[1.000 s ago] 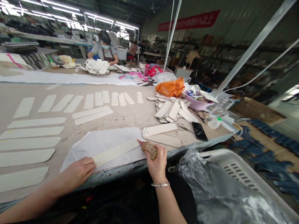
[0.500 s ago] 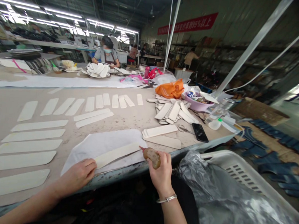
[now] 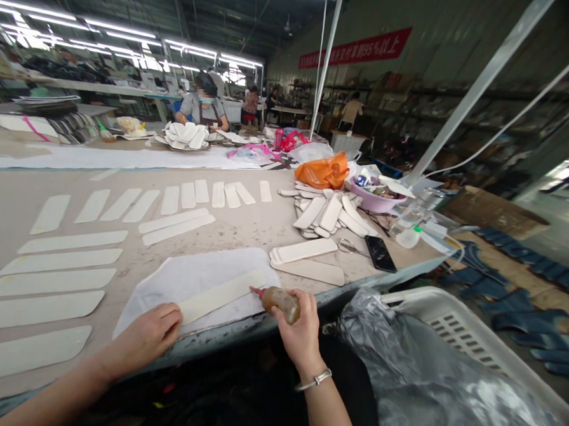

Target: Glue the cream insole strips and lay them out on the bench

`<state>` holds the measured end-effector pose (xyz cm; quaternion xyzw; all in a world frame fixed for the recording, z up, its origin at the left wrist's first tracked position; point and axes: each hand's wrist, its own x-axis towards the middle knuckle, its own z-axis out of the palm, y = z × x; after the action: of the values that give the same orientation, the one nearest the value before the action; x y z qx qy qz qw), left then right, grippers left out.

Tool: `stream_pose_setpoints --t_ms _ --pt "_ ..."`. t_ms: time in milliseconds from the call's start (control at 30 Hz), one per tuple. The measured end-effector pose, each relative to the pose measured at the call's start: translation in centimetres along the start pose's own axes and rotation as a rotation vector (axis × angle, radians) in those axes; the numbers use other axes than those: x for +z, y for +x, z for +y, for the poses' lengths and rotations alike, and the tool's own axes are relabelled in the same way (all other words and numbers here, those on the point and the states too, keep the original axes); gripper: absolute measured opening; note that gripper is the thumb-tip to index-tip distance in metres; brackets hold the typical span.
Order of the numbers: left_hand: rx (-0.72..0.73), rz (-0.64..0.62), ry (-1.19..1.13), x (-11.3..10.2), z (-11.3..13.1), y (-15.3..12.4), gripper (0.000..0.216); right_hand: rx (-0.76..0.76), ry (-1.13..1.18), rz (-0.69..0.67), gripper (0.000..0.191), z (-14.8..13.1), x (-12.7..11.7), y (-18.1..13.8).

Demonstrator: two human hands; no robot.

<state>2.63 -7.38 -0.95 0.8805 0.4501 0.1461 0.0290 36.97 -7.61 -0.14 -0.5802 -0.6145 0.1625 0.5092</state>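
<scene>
My right hand [image 3: 300,328] is wrapped round a brownish squeeze bottle [image 3: 282,304], tilted so its red nozzle meets the lower edge of a long cream strip [image 3: 223,294]. That strip lies on a white sheet [image 3: 154,290] near the table's front edge. With closed fingers, my left hand [image 3: 154,330] holds the strip's left end. Just beyond the bottle lie a stacked pair of white strips [image 3: 306,250] and a greyish strip [image 3: 312,271]. Rows of similar pale strips [image 3: 54,282] are laid out at the left.
Right of the strips are scissors [image 3: 352,246], a black phone [image 3: 380,253] and a heap of padded strips [image 3: 327,212]. Behind stand an orange bag [image 3: 322,170] and a purple basin [image 3: 378,201]. A white crate [image 3: 469,331] with grey plastic is at my right. A person [image 3: 204,104] sits across.
My right hand has moved the bottle a little left, so the nozzle has gone from the strip's right end along its lower edge. My left hand has stayed at the strip's left end.
</scene>
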Motion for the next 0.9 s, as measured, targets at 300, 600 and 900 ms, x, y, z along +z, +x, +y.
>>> stream_pose_setpoints --t_ms 300,600,900 --pt "-0.261 -0.174 0.011 -7.8 -2.1 8.6 0.015 0.366 0.473 0.272 0.052 0.7 -0.1 0.9" --pt "-0.121 -0.074 0.140 -14.1 -6.9 28.2 0.038 0.442 0.618 0.299 0.052 -0.6 -0.7 1.4" --pt "-0.054 0.539 0.219 -15.9 -6.5 39.8 0.055 0.495 0.730 0.305 0.051 0.2 -1.0 1.7"
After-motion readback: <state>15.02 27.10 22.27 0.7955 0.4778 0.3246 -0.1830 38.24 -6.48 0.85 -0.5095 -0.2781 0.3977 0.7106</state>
